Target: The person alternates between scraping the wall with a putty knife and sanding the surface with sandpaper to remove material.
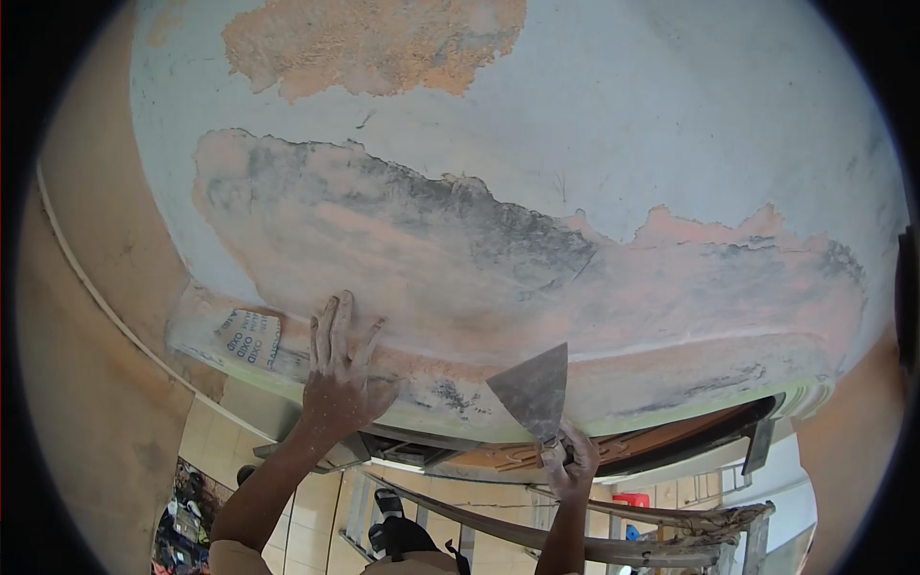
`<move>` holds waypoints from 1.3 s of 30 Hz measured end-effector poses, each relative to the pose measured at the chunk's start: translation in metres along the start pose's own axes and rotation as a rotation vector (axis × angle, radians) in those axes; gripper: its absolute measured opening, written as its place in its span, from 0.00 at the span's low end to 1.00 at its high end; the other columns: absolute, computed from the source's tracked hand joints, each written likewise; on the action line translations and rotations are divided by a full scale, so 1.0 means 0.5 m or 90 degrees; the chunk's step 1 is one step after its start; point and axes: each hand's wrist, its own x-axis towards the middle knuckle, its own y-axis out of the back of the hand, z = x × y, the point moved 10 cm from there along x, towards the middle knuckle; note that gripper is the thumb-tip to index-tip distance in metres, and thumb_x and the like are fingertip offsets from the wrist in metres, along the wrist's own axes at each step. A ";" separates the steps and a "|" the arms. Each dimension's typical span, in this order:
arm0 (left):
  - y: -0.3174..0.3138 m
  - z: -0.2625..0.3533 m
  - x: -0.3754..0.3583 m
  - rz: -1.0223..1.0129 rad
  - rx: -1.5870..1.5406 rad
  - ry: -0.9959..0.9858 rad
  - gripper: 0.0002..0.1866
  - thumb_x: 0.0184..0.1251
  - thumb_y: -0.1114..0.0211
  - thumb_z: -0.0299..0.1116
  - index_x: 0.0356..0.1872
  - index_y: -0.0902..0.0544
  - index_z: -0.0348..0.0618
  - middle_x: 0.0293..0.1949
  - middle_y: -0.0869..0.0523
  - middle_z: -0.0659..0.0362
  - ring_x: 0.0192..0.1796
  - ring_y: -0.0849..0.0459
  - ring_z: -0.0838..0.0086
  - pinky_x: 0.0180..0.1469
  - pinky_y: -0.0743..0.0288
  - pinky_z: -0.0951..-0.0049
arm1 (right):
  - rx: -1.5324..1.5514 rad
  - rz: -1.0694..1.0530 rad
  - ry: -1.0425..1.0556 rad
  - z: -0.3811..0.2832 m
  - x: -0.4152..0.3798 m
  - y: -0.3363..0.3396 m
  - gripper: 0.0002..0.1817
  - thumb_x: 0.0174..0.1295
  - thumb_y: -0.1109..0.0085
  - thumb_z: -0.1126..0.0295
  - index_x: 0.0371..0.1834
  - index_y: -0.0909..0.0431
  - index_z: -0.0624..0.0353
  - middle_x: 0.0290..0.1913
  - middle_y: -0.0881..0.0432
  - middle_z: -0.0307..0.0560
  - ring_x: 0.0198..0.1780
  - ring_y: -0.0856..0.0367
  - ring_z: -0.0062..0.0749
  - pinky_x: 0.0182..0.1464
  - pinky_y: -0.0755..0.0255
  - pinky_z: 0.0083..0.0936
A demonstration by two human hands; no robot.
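My right hand [572,462] grips the handle of a wide, flat putty knife [535,388], its grey blade pointing up toward the wall's lower ledge. My left hand [342,369] has its fingers spread, the tips against the scraped wall surface [412,259] just above that ledge. Bare pinkish and dark grey patches show there, with ragged edges of pale blue paint [613,125] around them. Left of my left hand, a piece of sandpaper [253,337] with blue printing on its back lies on the ledge.
A second peeled patch [374,43] is higher on the wall. Below the ledge are a dark curved frame [671,450] and a worn wooden plank [613,548] beside ladder parts. Tiled floor [311,503] shows far below, with a pile of assorted items [187,527] at lower left.
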 end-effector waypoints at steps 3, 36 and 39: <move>0.005 -0.005 0.004 -0.001 -0.002 0.001 0.43 0.44 0.29 0.48 0.63 0.35 0.43 0.67 0.48 0.36 0.68 0.49 0.38 0.65 0.51 0.36 | -0.012 0.006 0.039 -0.020 0.017 -0.005 0.23 0.49 0.39 0.75 0.51 0.27 0.73 0.34 0.19 0.49 0.32 0.23 0.24 0.36 0.29 0.20; 0.070 0.003 0.003 0.202 -0.077 -0.051 0.34 0.48 0.32 0.38 0.60 0.33 0.44 0.64 0.41 0.42 0.66 0.43 0.42 0.64 0.49 0.37 | 0.256 -0.036 0.038 -0.237 0.182 -0.169 0.26 0.64 0.51 0.76 0.65 0.44 0.66 0.36 0.25 0.48 0.18 0.30 0.20 0.16 0.35 0.14; 0.153 0.044 0.081 0.316 -0.061 -0.178 0.30 0.50 0.34 0.35 0.57 0.31 0.44 0.61 0.36 0.45 0.63 0.37 0.47 0.63 0.44 0.41 | 0.319 -0.032 0.060 -0.263 0.229 -0.194 0.25 0.64 0.52 0.75 0.65 0.44 0.66 0.37 0.25 0.48 0.18 0.29 0.21 0.15 0.35 0.15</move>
